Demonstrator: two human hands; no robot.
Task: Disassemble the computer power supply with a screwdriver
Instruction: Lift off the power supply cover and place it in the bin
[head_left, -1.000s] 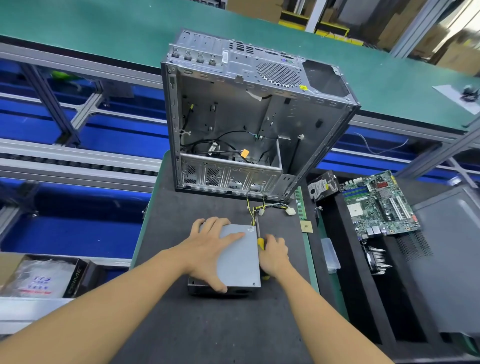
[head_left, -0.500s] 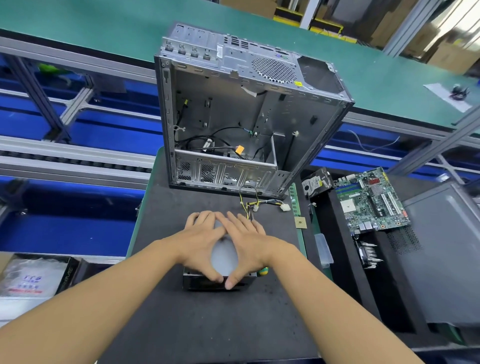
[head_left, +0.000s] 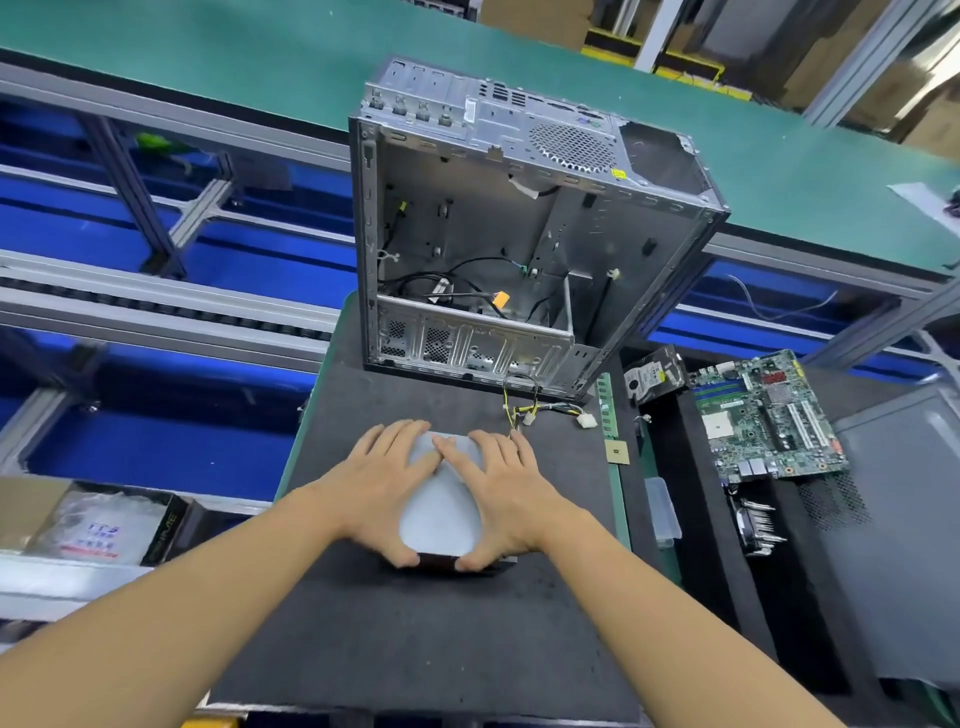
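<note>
1. I see the power supply (head_left: 439, 512) lying flat mid-mat, its long axis running away from me toward the computer case (head_left: 519, 234).
2. My left hand (head_left: 387, 488) and right hand (head_left: 506, 493) lie spread flat on its lid, thumbs at the near edge.
3. Bare black mat (head_left: 415, 649) lies nearer me and to the left.
4. The open case holds loose black cables (head_left: 457, 291). The tray (head_left: 685, 493) on the right holds a motherboard (head_left: 763, 415) and a hard drive (head_left: 652, 371).
</note>
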